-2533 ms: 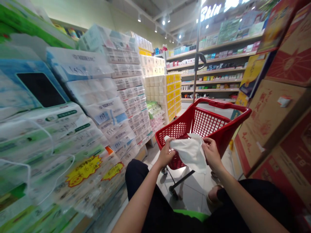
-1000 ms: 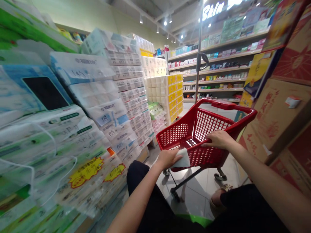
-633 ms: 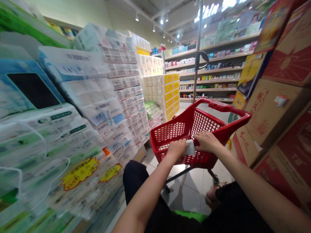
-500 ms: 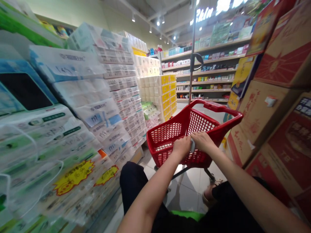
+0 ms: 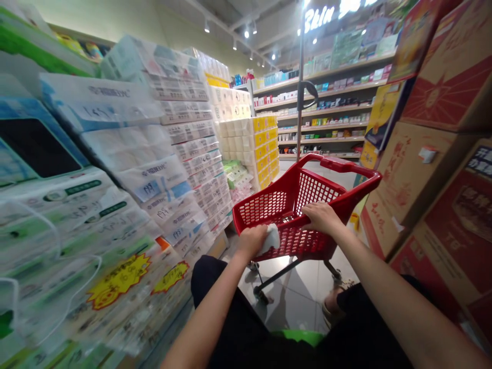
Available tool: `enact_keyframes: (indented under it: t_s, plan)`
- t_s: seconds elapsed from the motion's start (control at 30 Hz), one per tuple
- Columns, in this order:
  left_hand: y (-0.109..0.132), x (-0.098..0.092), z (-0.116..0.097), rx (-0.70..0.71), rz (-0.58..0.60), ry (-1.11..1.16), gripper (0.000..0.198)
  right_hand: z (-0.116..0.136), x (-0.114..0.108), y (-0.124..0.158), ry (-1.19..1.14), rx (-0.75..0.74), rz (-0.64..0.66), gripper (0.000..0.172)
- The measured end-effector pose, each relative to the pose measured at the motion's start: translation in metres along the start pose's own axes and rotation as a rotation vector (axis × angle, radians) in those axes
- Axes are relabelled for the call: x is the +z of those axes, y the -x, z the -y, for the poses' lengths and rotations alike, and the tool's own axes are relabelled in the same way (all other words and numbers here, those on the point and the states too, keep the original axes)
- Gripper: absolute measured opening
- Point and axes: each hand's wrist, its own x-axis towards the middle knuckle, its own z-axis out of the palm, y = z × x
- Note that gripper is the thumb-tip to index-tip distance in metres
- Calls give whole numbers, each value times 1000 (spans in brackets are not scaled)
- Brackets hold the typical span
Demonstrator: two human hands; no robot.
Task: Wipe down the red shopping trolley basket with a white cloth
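A red plastic shopping cart [image 5: 346, 202] stands on wheels in the aisle just ahead of my knees. My left hand [image 5: 250, 241] is closed on a folded white cloth [image 5: 272, 239] and presses it against the cart's near rim at the left corner. My right hand [image 5: 322, 217] grips the same near rim further right, fingers curled over the edge. The cart's basket looks empty inside.
Stacked packs of tissue and toilet paper [image 5: 154, 169] wall the left side. Cardboard boxes [image 5: 426, 169] pile up on the right. A metal pole [image 5: 300, 92] rises behind the cart, with stocked shelves [image 5: 330, 113] at the back. Grey tiled floor [image 5: 295, 297] runs beneath.
The cloth was spread between both hands, then folded into my left hand. My right hand took the rim. My left hand slid the cloth right to meet it, then back left.
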Motion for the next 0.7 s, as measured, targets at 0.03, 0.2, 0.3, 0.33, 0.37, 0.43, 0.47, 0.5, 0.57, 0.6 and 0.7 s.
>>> enact_keyframes:
  t_s: [0.03,0.2,0.3,0.33,0.37,0.43,0.47,0.5,0.57,0.6,0.7]
  plan:
    - [8,0,11,3,-5,5,25,-1,0,-1,-2,-4,-4,40]
    - [31,5,38,-14,-64,37,31,-3,0,-5,-9,-15,6,36]
    - [29,8,29,-50,-91,13,33,5,0,-6,5,0,6,35]
    - [27,8,25,-50,-95,9,34,10,1,-6,5,0,6,37]
    - [25,8,20,-46,-94,8,35,15,3,-7,2,-5,8,38]
    - [21,7,11,-37,-76,4,36,28,7,-8,-9,-18,14,39]
    - [18,6,7,-37,-63,0,36,35,9,-9,-14,-20,14,38]
    - [16,5,2,-41,-49,-5,37,41,11,-10,-17,-17,10,38]
    - [9,4,-8,-58,-31,-19,38,50,13,-10,-21,-6,-2,36]
    - [5,4,-14,-69,-25,-27,39,54,14,-11,-23,0,-9,35]
    - [-16,4,-38,-78,-16,-38,37,59,16,-10,-32,15,-31,30]
